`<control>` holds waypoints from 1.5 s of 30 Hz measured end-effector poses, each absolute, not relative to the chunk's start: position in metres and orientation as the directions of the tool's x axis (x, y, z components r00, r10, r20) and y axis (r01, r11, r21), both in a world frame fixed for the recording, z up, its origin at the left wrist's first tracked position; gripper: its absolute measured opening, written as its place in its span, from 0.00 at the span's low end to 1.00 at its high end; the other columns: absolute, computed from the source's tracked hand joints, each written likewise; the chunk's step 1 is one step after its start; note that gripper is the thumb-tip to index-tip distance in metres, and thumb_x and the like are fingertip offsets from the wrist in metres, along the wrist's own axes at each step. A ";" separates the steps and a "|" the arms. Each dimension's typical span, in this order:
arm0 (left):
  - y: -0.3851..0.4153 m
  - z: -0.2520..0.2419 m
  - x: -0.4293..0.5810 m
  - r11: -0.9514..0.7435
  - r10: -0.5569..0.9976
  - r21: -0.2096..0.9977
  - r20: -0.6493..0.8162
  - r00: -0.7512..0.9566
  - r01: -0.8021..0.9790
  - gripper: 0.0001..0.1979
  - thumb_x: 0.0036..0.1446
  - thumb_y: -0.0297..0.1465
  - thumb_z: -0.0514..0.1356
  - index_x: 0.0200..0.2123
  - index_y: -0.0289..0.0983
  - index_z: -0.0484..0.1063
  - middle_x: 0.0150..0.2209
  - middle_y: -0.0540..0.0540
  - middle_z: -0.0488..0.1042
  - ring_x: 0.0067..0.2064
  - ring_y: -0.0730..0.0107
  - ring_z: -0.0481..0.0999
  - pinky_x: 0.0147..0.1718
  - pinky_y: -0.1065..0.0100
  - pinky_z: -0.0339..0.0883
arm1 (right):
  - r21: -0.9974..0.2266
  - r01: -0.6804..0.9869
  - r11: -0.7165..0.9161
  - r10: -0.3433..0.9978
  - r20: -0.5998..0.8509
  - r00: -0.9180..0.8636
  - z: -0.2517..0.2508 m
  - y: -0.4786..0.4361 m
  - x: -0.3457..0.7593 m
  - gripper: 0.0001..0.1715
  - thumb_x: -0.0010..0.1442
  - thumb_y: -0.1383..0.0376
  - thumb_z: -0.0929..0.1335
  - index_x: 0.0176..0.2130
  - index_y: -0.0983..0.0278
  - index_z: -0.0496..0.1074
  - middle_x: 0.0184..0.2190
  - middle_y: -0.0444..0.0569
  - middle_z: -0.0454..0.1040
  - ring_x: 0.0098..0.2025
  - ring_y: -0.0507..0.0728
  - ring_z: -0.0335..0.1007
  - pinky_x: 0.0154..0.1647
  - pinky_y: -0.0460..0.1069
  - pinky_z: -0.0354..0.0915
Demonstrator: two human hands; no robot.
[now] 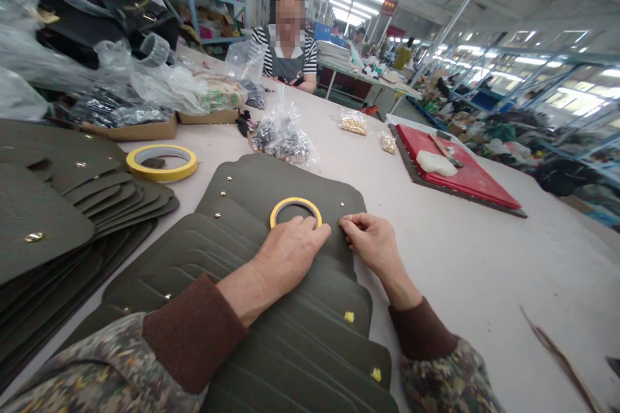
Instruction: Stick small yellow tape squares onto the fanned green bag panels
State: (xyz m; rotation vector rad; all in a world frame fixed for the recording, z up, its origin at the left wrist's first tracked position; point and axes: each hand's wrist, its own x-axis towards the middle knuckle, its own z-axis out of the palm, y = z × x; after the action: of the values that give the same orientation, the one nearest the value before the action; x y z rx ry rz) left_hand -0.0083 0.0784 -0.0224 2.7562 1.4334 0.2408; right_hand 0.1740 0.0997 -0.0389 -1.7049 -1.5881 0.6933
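Observation:
A fanned stack of dark olive leather-like panels [252, 232] with small brass studs lies on the white table in front of me. A small yellow tape ring [296, 210] rests on the top panel. My left hand [290, 255] lies knuckles up on the panels, its fingers curled down just below the ring. My right hand [371, 239] is at the top panel's right edge, fingertips pinched together on that edge near a stud. Small yellow tape bits [349, 317] stick to lower panels.
A second pile of olive panels [58, 206] lies at left, beside a larger yellow tape roll [162, 162]. Bags of metal hardware [283, 135], boxes and plastic wrap crowd the back left. A red cutting mat [465, 174] lies at right. A person in a striped top [289, 55] sits across.

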 end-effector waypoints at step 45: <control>0.081 -0.022 -0.022 -0.645 0.762 0.402 0.407 0.505 0.650 0.15 0.63 0.30 0.54 0.53 0.40 0.61 0.49 0.46 0.76 0.46 0.66 0.78 0.40 0.69 0.71 | -0.581 0.600 0.550 0.820 0.510 -0.259 -0.025 0.072 0.164 0.07 0.59 0.68 0.66 0.34 0.62 0.74 0.28 0.46 0.76 0.29 0.52 0.71 0.33 0.46 0.66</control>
State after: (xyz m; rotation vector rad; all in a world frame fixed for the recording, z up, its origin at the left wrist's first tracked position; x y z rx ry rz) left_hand -0.0223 0.0811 -0.0221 2.5491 1.2111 0.8369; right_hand 0.1644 0.0716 -0.0249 -1.1460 -1.9727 0.3438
